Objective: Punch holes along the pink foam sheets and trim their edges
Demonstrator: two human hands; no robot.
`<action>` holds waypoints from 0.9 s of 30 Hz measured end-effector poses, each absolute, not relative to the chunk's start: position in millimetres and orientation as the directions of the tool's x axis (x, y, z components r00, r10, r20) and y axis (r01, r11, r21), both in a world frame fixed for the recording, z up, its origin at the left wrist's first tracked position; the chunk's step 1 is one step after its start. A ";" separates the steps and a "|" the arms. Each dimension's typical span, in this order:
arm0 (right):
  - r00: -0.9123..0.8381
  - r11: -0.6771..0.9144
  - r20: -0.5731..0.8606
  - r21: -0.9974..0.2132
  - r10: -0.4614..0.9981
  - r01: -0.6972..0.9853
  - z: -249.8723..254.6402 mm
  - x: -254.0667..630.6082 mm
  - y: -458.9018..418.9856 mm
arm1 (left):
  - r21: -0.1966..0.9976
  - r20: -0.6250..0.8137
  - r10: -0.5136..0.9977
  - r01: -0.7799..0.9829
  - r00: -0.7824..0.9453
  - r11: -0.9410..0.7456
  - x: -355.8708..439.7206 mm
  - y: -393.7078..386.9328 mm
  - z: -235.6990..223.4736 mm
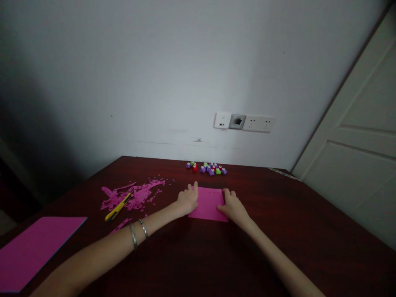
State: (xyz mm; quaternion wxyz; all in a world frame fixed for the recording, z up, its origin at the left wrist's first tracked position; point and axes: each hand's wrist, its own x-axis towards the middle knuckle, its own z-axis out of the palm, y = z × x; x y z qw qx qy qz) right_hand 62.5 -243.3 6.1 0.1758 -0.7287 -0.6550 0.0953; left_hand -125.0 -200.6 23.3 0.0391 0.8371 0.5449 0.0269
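A small pink sheet point(208, 203) lies flat on the dark wooden table point(278, 231). My left hand point(187, 199) rests on its left edge with fingers stretched toward the far corner. My right hand point(232, 206) lies on its right edge, fingers flat and extended. Both hands press the sheet down and hold nothing else. Two silver bangles point(137, 232) sit on my left wrist.
A yellow utility knife point(118, 207) lies among pink paper scraps point(136, 193) to the left. A larger pink sheet point(34, 249) sits at the near left corner. Several small coloured punches point(206, 168) stand by the wall. Wall sockets point(244, 122) and a door point(359, 140) are behind.
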 end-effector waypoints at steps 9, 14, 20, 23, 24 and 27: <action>0.008 0.022 0.096 -0.313 0.995 0.949 9.2 62.2 -247.1 | 0.178 -0.062 0.893 0.885 0.446 -0.430 -124.2 -206.5 33.1; -0.024 0.072 0.136 -0.354 0.990 0.932 9.3 64.2 -249.1 | 0.262 -0.094 0.889 0.873 0.447 -0.411 -163.0 -188.6 57.1; -0.075 0.167 0.226 -0.422 0.971 0.891 12.5 66.4 -250.5 | 0.087 -0.067 0.995 0.993 -0.074 0.080 -279.0 -179.0 86.0; -0.093 0.201 0.251 -0.449 0.963 0.870 13.7 67.3 -250.1 | 0.018 -0.105 0.967 0.972 -0.230 0.233 -325.0 -183.1 87.6; -0.097 0.208 0.256 -0.457 0.962 0.864 14.0 67.7 -250.0 | -0.001 -0.129 0.954 0.962 -0.271 0.273 -335.1 -183.9 86.3; -0.102 0.220 0.260 -0.476 0.960 0.851 14.8 69.4 -250.1 | -0.048 -0.275 0.889 0.929 -0.365 0.367 -352.2 -183.3 78.7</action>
